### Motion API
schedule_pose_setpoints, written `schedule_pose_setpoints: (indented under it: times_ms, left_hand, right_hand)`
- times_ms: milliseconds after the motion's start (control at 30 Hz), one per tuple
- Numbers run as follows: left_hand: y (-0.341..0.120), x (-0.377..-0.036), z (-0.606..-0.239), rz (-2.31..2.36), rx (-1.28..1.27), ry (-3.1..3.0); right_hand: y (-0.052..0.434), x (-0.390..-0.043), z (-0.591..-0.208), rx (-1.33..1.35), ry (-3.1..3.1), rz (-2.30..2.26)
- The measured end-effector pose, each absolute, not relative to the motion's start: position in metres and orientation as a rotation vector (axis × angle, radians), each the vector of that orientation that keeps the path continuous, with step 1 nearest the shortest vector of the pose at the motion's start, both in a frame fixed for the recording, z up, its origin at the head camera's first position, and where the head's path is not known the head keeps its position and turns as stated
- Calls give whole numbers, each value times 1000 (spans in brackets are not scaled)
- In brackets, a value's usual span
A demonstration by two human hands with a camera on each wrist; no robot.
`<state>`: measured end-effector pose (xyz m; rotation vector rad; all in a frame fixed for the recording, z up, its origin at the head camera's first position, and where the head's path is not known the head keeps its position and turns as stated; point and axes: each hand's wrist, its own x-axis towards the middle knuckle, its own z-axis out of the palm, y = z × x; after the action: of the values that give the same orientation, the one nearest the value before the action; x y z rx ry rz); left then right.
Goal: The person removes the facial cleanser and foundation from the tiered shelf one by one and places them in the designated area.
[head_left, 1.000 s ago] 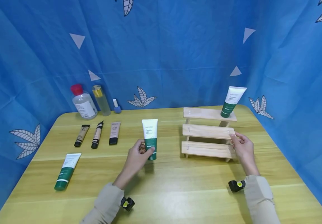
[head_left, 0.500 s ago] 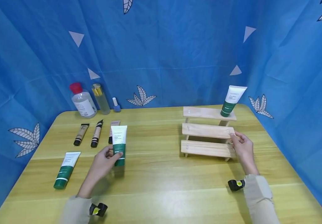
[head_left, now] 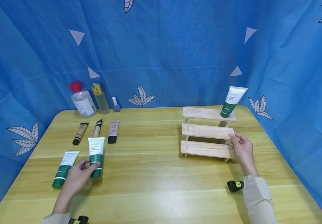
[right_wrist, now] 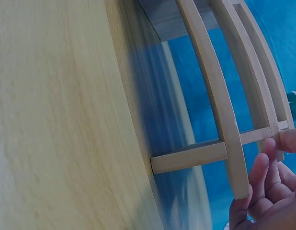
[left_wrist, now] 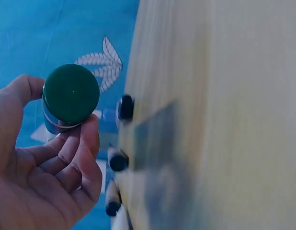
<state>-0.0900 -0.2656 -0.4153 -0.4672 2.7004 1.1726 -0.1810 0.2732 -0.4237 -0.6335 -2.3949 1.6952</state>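
Green tube (head_left: 95,157) carried leftward, left fingers (head_left: 89,166) gripping it, right fingers (head_left: 233,138) pinching rack (head_left: 205,132), wooden table (head_left: 161,183), blue backdrop (head_left: 161,56).

this looks like a staged recording corner rather than a lived-in room. a blue cloth backdrop (head_left: 161,53) printed with white leaves and triangles hangs creased around the wooden table (head_left: 161,186) from nine o'clock through twelve to three, hiding any walls. cosmetics sit in tidy rows at ten o'clock: a clear bottle with a red cap (head_left: 80,100), small tubes (head_left: 97,128). a bare three-step wooden display stand (head_left: 207,132) at one o'clock suggests a mock shop shelf.
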Motion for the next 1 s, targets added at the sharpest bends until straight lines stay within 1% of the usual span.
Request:
schedule_pose_setpoints:
  times_ms: [200,400,667,1000]
  left_hand:
    - [-281,-86,-429,1141,-443,2716]
    - [-294,-83,-440,1075,-488,2713]
    - [-305,-83,-441,967,-444,2708]
    - [-312,-84,-439,915,-438,2639]
  right_hand:
    - [273,-181,-423,-646,-2398,1697]
    - [274,-181,-425,-639,-2383,1684]
    - [274,-180,-427,-654,-2376,1676]
    - [273,-181,-425,-611,-2406,1676]
